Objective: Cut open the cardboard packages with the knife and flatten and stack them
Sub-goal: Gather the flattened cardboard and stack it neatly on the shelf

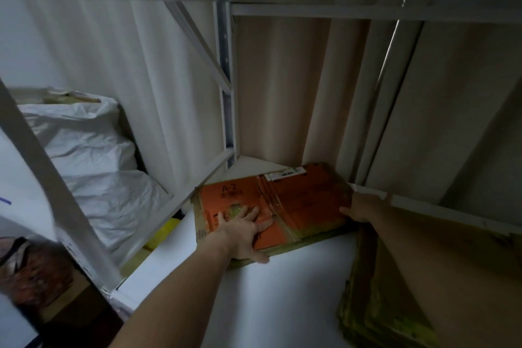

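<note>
We're in a dim storage corner, pale curtains hanging behind a white metal rack (226, 87), and everything is happening on its white shelf (268, 291). Lying flat at the far end of that shelf, pushed toward the corner post, is the orange cardboard package (296, 200), already cut open and flattened, from the look of it. The left hand (243, 230) is down on its near left panel, fingers (248, 213) straight and spread, palm pressing, gripping nothing. The right hand (357, 210) is at the right edge of the cardboard; its fingers are tucked out of sight past that edge, so I can't say whether they're curled round it or just pushing. This looks to me like the stacking step: settling the sheet square into the corner. To do it well, I'd keep that left palm flat so the creased centre can't spring up, and let the right hand nudge the edge in until it lines up with whatever lies under it. There seems to be a greenish-yellow layer just below, showing along the near edge, so alignment matters. The cardboard itself is bright orange with "A-2" printed on the left panel, a fold running down the middle, a white label at the far edge, and some scuffing near the left hand. More flattened brown cardboard (375, 305) sits at near right under the forearm. A white sack (84, 144) slumps on the next shelf to the left. No knife in sight.
</note>
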